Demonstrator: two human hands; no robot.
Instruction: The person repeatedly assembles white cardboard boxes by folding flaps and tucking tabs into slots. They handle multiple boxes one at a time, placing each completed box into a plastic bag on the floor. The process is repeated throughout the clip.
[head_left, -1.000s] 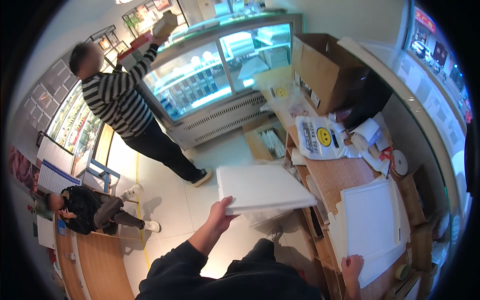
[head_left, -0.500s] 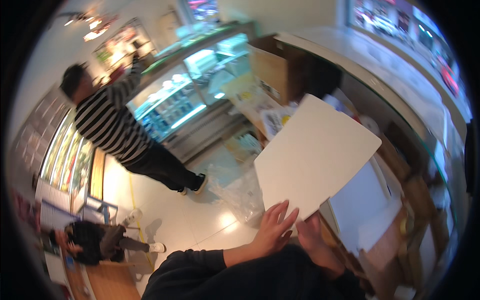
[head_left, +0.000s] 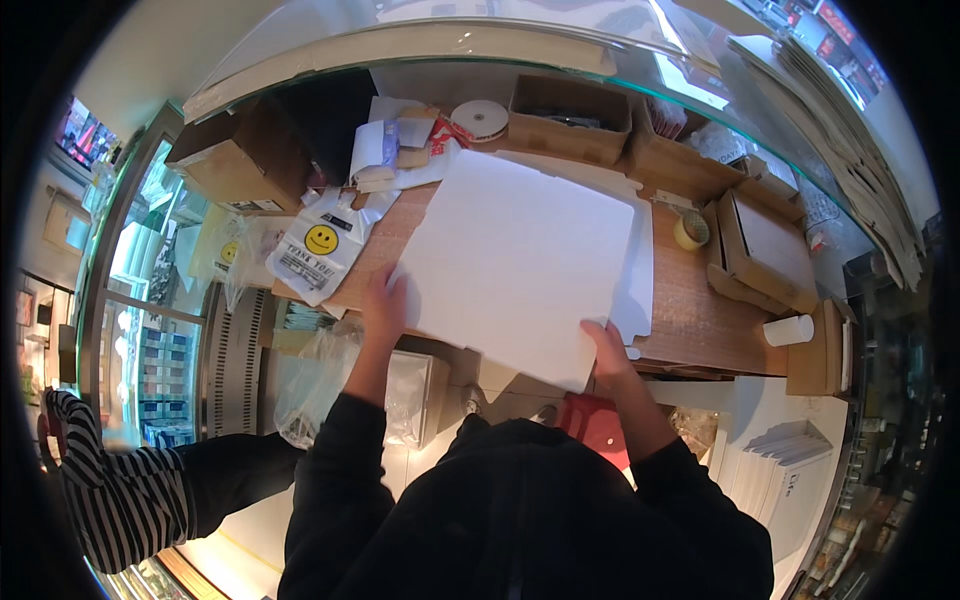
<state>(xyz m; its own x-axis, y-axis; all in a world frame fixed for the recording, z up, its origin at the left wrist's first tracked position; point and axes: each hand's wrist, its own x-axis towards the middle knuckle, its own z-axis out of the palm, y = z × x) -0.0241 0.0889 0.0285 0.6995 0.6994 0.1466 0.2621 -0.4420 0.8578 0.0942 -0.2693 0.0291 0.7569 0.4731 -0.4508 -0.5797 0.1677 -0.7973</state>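
A large flat sheet of white cardboard (head_left: 515, 260) is between my hands, tilted over the front of a wooden work table (head_left: 690, 315). My left hand (head_left: 384, 305) grips its left edge, fingers partly hidden at the board. At the lower right corner my right hand (head_left: 605, 352) is closed on the sheet, thumb on top. Another white sheet (head_left: 640, 265) lies on the table, partly covered by the held one. Beside my left hand is a white plastic bag (head_left: 330, 245) with a yellow smiley face.
Cardboard boxes (head_left: 570, 130) line the back of the table under a glass shelf. A tape roll (head_left: 691, 231) and a white cylinder (head_left: 788, 331) sit at the right. Below are a red stool (head_left: 595, 425) and a clear plastic bag (head_left: 320, 385). A person in stripes (head_left: 130, 505) stands left.
My view has swung right to face the table. My hands, close together at one corner of the sheet before, are now apart at its left edge and lower right corner.
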